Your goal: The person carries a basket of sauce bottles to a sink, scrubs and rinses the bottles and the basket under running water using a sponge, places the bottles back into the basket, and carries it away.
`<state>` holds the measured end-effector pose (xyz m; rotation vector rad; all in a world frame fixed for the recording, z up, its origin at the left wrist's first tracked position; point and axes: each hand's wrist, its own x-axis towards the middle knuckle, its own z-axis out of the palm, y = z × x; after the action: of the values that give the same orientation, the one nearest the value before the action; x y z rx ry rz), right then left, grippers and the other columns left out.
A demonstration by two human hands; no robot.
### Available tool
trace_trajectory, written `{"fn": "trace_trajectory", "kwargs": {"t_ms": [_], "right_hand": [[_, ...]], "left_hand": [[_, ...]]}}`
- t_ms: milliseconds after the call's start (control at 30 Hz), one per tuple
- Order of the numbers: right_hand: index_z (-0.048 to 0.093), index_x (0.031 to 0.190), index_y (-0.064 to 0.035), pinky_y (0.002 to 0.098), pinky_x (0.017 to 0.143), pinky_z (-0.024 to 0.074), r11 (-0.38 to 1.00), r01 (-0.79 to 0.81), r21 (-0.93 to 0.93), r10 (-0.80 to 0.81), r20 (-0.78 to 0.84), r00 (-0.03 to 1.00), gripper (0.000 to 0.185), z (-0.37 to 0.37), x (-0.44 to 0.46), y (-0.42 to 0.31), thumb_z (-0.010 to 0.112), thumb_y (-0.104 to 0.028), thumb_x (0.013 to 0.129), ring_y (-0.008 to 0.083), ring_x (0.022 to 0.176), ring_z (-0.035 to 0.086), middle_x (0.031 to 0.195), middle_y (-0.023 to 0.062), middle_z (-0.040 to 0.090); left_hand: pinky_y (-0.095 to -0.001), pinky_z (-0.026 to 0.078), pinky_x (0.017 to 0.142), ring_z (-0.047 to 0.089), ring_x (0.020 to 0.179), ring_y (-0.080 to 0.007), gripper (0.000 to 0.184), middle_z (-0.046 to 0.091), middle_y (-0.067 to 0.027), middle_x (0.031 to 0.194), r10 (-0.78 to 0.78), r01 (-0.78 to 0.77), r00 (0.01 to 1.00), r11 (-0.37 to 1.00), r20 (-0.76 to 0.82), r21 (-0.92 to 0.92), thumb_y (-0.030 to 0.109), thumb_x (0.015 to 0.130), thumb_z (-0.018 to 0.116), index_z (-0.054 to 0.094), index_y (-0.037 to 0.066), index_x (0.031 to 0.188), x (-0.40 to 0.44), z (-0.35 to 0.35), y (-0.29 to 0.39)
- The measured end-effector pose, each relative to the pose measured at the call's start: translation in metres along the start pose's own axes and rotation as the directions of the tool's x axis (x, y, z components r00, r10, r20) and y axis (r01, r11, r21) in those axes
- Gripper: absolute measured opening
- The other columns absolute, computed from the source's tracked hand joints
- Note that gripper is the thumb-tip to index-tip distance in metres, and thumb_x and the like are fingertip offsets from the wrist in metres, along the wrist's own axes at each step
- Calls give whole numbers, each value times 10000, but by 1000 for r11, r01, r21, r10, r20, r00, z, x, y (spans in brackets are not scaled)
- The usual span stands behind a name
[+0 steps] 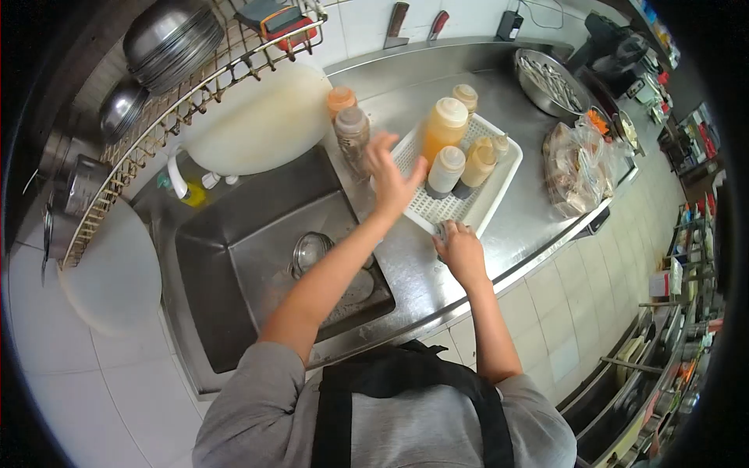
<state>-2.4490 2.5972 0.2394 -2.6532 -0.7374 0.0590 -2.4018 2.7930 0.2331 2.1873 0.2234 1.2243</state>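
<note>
My left hand reaches over the counter with fingers spread, holding nothing. It is beside a clear squeeze bottle with a greyish cap; an orange-topped bottle stands behind. My right hand is curled at the near corner of a white perforated tray, around what looks like a grey cloth, mostly hidden by the fingers. In the tray stand a large yellow sauce bottle, a white-topped bottle with dark contents, a tan-topped bottle and other smaller bottles.
Left of the bottles is a steel sink with a strainer inside. A wire rack with steel bowls hangs above. Toward the right are a plastic bag of food and a metal bowl of utensils. Two knives hang on the wall.
</note>
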Motion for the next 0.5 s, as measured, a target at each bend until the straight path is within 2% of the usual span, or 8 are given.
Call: {"fn": "trace_trajectory", "kwargs": {"t_ms": [33, 133, 167, 267, 300, 400, 433, 500], "right_hand": [[631, 1087, -1, 443, 844, 507, 1000, -27, -5, 27, 44, 999, 345, -5, -3, 3, 656, -271, 872, 375, 937, 622, 1040, 193, 653], [617, 1069, -9, 441, 832, 515, 995, 93, 29, -95, 54, 994, 333, -9, -16, 23, 676, -247, 844, 369, 942, 625, 984, 195, 653], [624, 1052, -2, 442, 847, 509, 995, 83, 60, -88, 86, 992, 335, -11, -20, 28, 687, -242, 827, 378, 945, 623, 989, 203, 651], [627, 1068, 1, 446, 856, 507, 991, 85, 102, -102, 169, 980, 347, -17, -29, 36, 685, -230, 815, 387, 937, 622, 972, 213, 650], [632, 1105, -7, 443, 879, 500, 988, 55, 142, -81, 185, 979, 357, -21, -32, 32, 675, -201, 809, 393, 975, 611, 1008, 236, 632], [637, 1140, -15, 436, 901, 493, 961, 29, 274, -50, 70, 996, 371, -24, -38, 21, 665, -179, 809, 393, 1007, 597, 1060, 256, 607], [643, 1148, -24, 422, 913, 485, 944, 60, 323, -54, -28, 998, 358, -27, -39, 18, 666, -169, 822, 389, 1016, 587, 1074, 254, 588], [627, 1172, -14, 397, 903, 483, 884, -2, 468, 113, -209, 971, 358, -33, -38, 8, 660, -163, 849, 352, 1010, 597, 1075, 231, 595]], "left_hand": [[-527, 241, 1081, 332, 1285, -401, 829, 323, -225, 1386, 6, -1, 995, 999, 98, -53, 263, 728, 825, 346, 16, 1359, -12, 5, 17], [-534, 268, 1072, 340, 1272, -407, 859, 333, -225, 1367, -8, 59, 956, 984, 294, -166, 254, 709, 835, 339, 22, 1371, -35, 31, 48], [-511, 329, 1044, 385, 1239, -419, 863, 367, -236, 1327, -51, 98, 956, 984, 288, -152, 247, 697, 845, 344, 19, 1361, -41, 39, 54], [-475, 382, 1007, 429, 1211, -424, 857, 403, -252, 1319, -182, 284, 860, 947, 476, -150, 249, 676, 848, 369, 0, 1341, -49, 55, 55], [-475, 412, 971, 475, 1170, -438, 835, 457, -257, 1275, -136, 229, 883, 960, 450, -160, 256, 685, 849, 378, -8, 1322, -53, 60, 50], [-461, 433, 963, 524, 1139, -416, 798, 507, -257, 1240, -61, 229, 879, 924, 472, -306, 248, 720, 839, 370, 5, 1319, -55, 61, 42], [-456, 446, 955, 561, 1124, -388, 782, 554, -237, 1216, -73, 250, 881, 911, 468, -328, 253, 730, 838, 380, 4, 1313, -53, 55, 42], [-452, 443, 955, 557, 1107, -389, 779, 551, -232, 1192, -67, 250, 907, 879, 415, -405, 257, 726, 840, 392, -4, 1308, -43, 38, 49]]}}
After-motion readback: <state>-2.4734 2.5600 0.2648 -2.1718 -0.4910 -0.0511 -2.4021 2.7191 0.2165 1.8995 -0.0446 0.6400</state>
